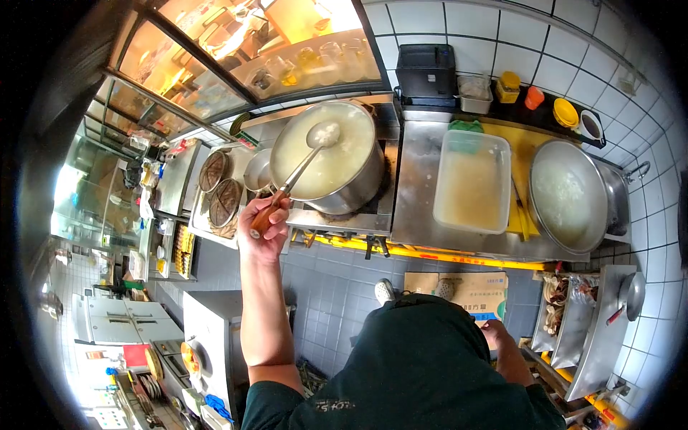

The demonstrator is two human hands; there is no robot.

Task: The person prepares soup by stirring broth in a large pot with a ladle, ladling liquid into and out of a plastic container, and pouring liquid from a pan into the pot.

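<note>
My left hand is wrapped round the wooden handle of a ladle. The ladle reaches over a large metal pot of pale, cloudy liquid on the stove. In its bowl sits some whitish stuff, level with or just above the liquid; I cannot tell which. A smaller metal pan stands left of the pot, close to my hand. Down by my right side is my right hand, partly behind my dark shirt, its fingers mostly hidden.
Right of the stove, a clear plastic tub of cloudy liquid and a wide metal basin stand on the steel counter. Woven steamer lids lie at left. A yellow pipe runs along the front. Flattened cardboard covers some floor.
</note>
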